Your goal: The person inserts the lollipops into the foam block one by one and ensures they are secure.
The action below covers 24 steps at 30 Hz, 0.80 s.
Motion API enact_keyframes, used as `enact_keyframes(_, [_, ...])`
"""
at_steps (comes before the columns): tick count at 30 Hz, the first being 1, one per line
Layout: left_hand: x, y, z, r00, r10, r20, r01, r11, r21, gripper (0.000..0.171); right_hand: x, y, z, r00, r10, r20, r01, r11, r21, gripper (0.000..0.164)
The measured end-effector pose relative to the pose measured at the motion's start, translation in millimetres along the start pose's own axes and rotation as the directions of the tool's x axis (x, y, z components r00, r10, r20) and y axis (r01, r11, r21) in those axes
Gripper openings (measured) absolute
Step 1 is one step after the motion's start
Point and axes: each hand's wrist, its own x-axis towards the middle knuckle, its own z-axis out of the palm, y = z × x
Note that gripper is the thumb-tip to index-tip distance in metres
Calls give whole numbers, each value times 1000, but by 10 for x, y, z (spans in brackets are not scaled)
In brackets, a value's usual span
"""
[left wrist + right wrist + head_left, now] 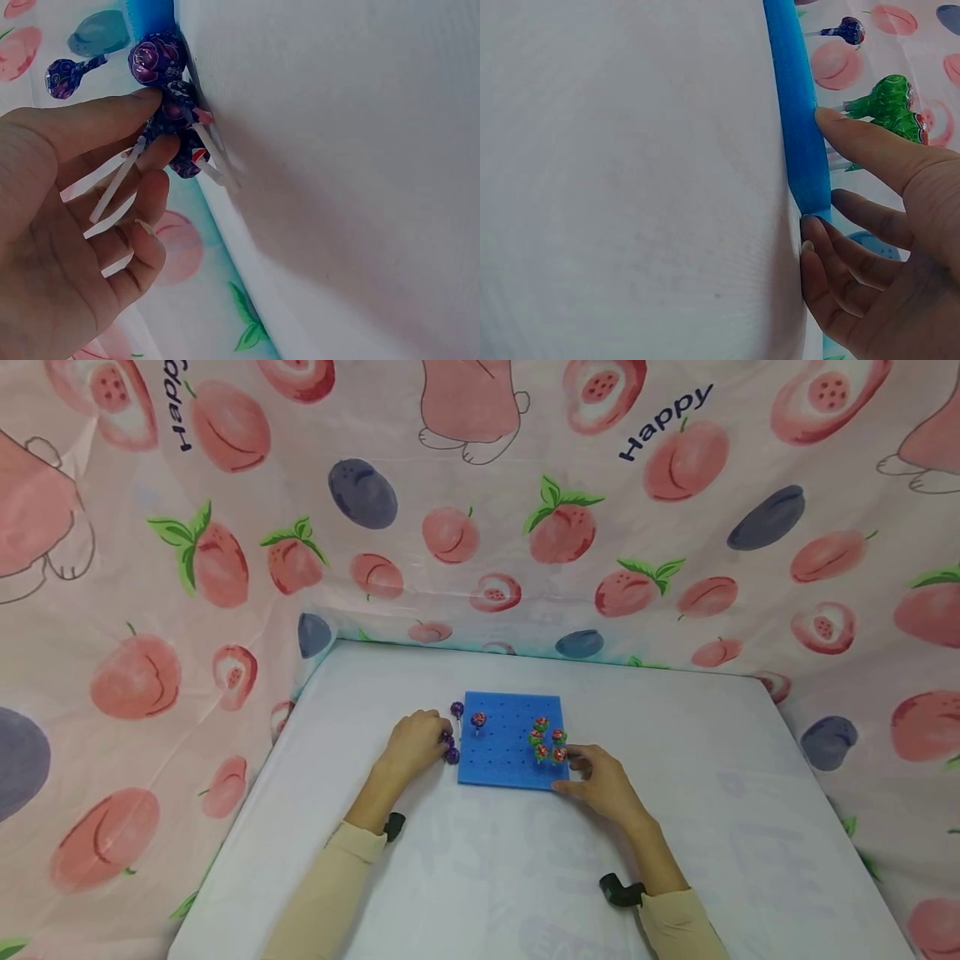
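Note:
My left hand (415, 743) pinches a purple-wrapped lollipop (116, 180) between thumb and index finger, left of the blue pegboard (498, 775). More purple lollipops (452, 756) lie close beside the board, against these fingers. At the board's near right corner, my right hand (603, 785) holds the edge, thumb on the near side and fingers along the right side. Several green-and-red lollipops (542, 752) stand in the board's right part. One purple-and-red lollipop (478, 719) stands by itself at the upper left of the board.
Rows of small holes cover the board, which lies flat on a white table (480, 868). Another purple lollipop (457, 708) lies by its upper left edge. Fruit-printed cloth (450, 585) hangs behind the table and at both sides. Each wrist carries a dark camera mount (621, 891).

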Motion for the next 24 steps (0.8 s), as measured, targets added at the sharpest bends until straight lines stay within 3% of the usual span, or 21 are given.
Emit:
enact_keyframes(7, [9,5,-5,1000,-5,-8,5,1000,-9,8,10,11,5,1000,-3,-5,3,1000,-8,74])
enact_keyframes(24, [24,54,-43,998,-34,57,34,999,-9,12,14,16,13,1000,-2,-8,2,1000,-10,73])
